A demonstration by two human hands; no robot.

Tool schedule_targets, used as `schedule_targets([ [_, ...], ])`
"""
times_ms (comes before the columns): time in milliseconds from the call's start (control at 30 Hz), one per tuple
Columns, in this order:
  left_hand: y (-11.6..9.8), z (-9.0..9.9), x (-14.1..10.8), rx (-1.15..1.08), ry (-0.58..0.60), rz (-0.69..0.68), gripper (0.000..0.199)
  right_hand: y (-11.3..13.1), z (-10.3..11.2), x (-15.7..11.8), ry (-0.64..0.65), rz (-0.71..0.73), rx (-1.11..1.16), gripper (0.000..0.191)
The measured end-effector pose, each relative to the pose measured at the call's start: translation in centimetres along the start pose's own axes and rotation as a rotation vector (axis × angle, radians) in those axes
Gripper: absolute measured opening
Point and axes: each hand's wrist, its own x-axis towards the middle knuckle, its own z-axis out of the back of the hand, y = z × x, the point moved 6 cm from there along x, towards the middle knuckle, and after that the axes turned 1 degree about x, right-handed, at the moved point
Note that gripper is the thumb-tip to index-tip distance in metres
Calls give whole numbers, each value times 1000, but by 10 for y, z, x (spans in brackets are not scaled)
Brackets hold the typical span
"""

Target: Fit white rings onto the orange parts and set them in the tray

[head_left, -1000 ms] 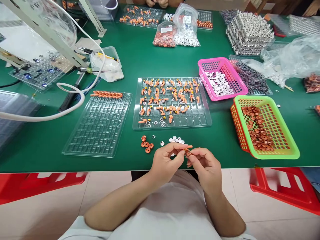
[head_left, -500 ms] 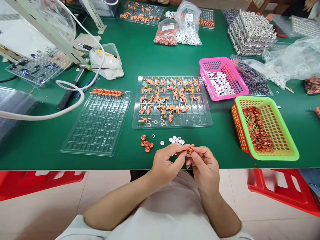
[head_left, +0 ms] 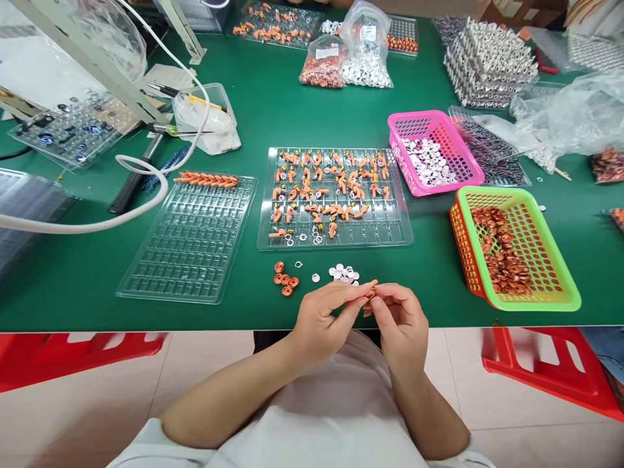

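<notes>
left hand [head_left: 322, 318] stays pinched closed on the orange stick [head_left: 374, 283], right hand [head_left: 402, 326] on the copper cup [head_left: 371, 294], stick now tilted more, so handwork seems unfinished.

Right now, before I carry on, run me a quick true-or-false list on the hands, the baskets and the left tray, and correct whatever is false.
1. The left hand and right hand meet at a small orange piece. True.
2. The green basket stands nearer the person than the pink basket. True.
3. The green basket is filled with white discs. False: it holds coppery cup-shaped pieces.
4. The left tray has a row of orange parts along its far end. True.
5. The left hand rests on the left tray. False: its fingertips are at the small orange piece, together with the right hand's.
</notes>
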Motion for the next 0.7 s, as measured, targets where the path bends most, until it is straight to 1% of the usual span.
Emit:
schedule_targets([
  [100, 3, 2, 1, -49, -3, 32, 26, 4, 1, 0, 33, 39, -39, 12],
  [233, 7, 4, 3, -131, 10, 94, 20, 4, 3, -2, 121, 19, -24, 18],
  [300, 7, 4, 4, -142, 34, 101, 18, 3, 4, -2, 156, 4, -9, 18],
  [400, 9, 5, 5, -101, 68, 120, 14, 3, 5, 0, 186, -13, 8, 14],
  [500, 8, 7, 7, -54, 95, 82, 15, 3, 5, 1, 204, -23, 17, 11],
  [700, 1, 10, 7, 59, 179, -74, 18, 4, 4, 0, 257, -32, 28, 11],
])
